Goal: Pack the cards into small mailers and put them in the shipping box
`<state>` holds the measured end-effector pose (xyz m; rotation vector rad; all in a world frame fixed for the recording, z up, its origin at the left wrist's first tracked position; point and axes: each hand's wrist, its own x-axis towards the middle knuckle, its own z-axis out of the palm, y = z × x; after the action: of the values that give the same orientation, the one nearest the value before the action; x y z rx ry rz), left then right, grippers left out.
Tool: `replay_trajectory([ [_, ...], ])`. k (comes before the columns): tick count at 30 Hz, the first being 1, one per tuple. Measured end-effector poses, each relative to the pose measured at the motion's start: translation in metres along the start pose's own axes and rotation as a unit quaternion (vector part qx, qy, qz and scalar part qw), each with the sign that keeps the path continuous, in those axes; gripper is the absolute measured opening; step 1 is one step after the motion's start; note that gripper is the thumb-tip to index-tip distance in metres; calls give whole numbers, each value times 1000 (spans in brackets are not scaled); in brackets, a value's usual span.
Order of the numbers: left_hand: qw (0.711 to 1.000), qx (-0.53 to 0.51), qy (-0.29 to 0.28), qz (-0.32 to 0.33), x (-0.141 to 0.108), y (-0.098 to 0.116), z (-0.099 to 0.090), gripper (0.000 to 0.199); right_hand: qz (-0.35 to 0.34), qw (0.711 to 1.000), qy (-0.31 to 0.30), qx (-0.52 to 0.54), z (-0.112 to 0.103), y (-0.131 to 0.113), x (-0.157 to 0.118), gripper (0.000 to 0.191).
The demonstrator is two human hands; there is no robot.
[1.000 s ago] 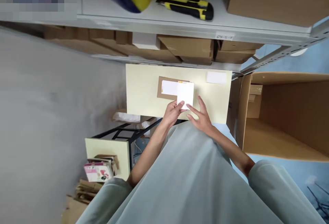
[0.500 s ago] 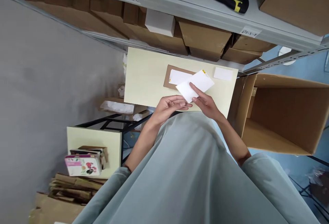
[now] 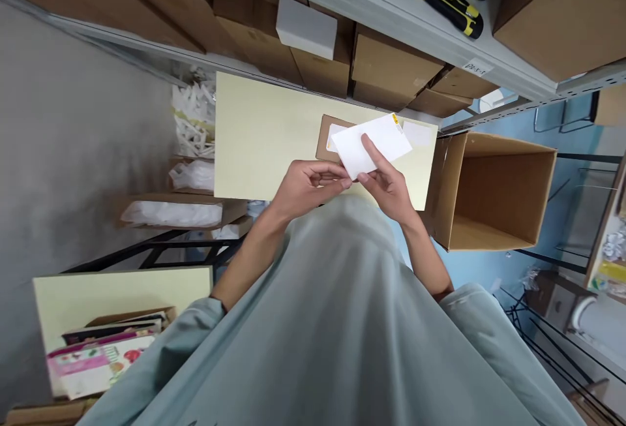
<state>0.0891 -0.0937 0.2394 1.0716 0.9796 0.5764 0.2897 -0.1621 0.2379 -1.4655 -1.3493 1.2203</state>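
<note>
A white paper card (image 3: 374, 147) with a small yellow mark in its top corner is held tilted over the table. My right hand (image 3: 388, 188) grips it, the thumb and index finger lying along its face. At the card's lower corner, the thumb and fingertips of my left hand (image 3: 315, 184) come together; they seem to pinch its edge. Partly covered by the card, a flat brown cardboard piece (image 3: 323, 142) with a white label lies on the cream table (image 3: 264, 132). Another white card (image 3: 419, 134) rests at the table's right end.
An open cardboard box (image 3: 499, 197) stands to the right. Above the table's far side, a shelf (image 3: 372, 5) carries a yellow-black utility knife (image 3: 450, 5); brown boxes (image 3: 396, 64) line the level beneath. Bins with white packing (image 3: 171, 212) and a side table (image 3: 122, 289) are at left.
The card has turned slightly flatter, and my left fingertips have closed in at its lower corner. My view has shifted, bringing more of the left bins and the right side into sight.
</note>
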Motion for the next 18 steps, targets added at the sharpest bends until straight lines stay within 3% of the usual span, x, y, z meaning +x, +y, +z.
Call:
replay_trajectory([
  [6, 1000, 1, -5, 17, -1, 5, -42, 51, 27, 999, 40, -25, 40, -28, 19, 61],
  [13, 999, 12, -14, 34, 3, 9, -84, 47, 83, 995, 39, 26, 79, -32, 36, 74],
  [18, 999, -5, -32, 26, 1, 12, -111, 44, 113, 986, 121, -10, 97, -51, 29, 64],
])
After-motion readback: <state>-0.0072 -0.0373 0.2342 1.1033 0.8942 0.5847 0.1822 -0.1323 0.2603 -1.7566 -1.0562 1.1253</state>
